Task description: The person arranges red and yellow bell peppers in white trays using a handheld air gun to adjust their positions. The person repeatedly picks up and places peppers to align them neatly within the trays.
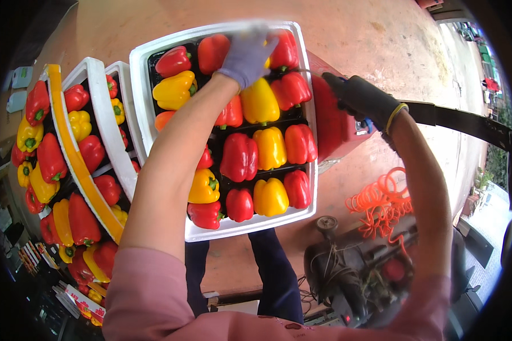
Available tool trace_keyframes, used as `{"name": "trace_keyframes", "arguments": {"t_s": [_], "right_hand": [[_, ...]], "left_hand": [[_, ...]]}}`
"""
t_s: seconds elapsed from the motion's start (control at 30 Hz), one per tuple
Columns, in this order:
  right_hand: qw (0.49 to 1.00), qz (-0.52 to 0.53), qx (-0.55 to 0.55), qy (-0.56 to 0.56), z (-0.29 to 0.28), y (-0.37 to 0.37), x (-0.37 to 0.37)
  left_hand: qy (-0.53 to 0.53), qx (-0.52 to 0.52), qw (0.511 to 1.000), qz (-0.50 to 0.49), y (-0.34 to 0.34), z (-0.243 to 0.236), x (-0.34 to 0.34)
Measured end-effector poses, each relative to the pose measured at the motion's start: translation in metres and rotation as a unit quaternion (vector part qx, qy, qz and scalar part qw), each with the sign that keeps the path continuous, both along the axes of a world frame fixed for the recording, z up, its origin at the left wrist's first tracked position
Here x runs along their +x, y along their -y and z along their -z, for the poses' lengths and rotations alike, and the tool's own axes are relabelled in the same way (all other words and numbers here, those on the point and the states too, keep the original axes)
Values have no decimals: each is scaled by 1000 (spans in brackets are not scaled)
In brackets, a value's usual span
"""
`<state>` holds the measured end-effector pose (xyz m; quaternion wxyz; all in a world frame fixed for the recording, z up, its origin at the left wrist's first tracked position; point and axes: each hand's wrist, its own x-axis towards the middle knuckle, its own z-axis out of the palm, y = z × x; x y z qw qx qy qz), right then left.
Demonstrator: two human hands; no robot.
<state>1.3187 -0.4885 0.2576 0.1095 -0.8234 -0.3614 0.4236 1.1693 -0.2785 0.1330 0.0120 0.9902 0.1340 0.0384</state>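
Observation:
Red and yellow bell peppers lie in rows on a black liner in a white foam box. Across the far part of the box reaches my left hand, in a lavender glove. Its fingers are smeared by motion among the far peppers, beside a red bell pepper, so their grip cannot be made out. My right hand, in a black glove, is closed around an air blow gun at the box's right side. The gun's thin nozzle points left over the peppers; its body is mostly hidden in the glove.
More foam boxes of peppers stand at the left, the outermost with a yellow band. A red machine is right of the box. An orange coiled hose hangs above dark machinery at lower right.

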Motion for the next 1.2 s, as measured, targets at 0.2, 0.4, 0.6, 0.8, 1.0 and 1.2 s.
{"name": "trace_keyframes", "arguments": {"t_s": [0.2,0.4,0.6,0.8,1.0,1.2], "right_hand": [[984,94,-147,33,-15,0,32],[982,147,-106,-47,-28,-13,22],[982,-34,-139,-125,-38,-33,-19],[971,212,-33,-106,-65,-49,18],[987,152,-56,-7,-40,-98,51],[996,-21,-55,-68,-14,-178,-16]], "left_hand": [[-76,23,992,95,-3,7,50],[-7,-122,987,106,-32,18,50],[10,-205,973,109,-42,14,43],[49,-95,987,122,-33,16,29],[109,24,986,121,-14,32,19],[151,71,981,97,3,37,10]]}}
